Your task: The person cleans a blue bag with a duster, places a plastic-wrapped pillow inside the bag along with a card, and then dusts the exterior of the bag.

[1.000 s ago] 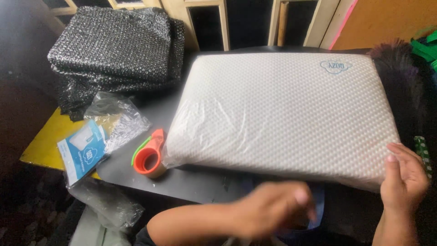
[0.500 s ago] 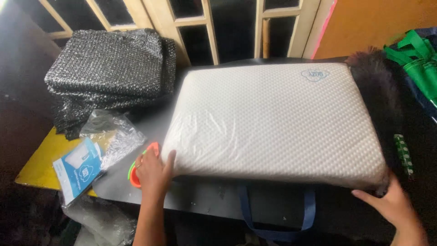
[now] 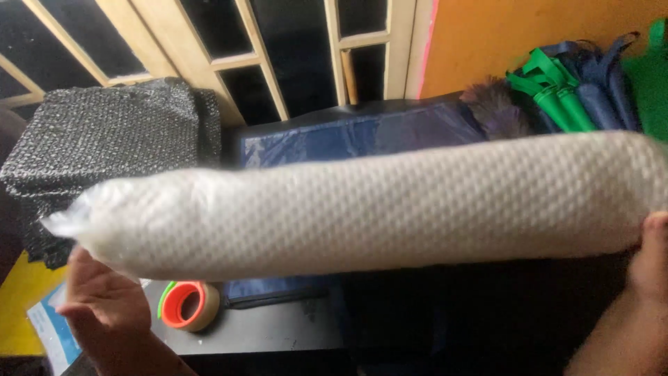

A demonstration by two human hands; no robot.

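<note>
The left hand (image 3: 104, 299) is gripping the left end of a white plastic-wrapped pillow (image 3: 376, 209), its fingers closing under the wrapping, while the right hand (image 3: 650, 254) is clamping the right end. The pillow is being held edge-on, lifted above the dark surface (image 3: 278, 331). Below it, a roll of tape in an orange dispenser (image 3: 188, 304) is lying beside a blue bag (image 3: 348, 139); a grey mesh bundle (image 3: 104, 150) is sitting further left.
</note>
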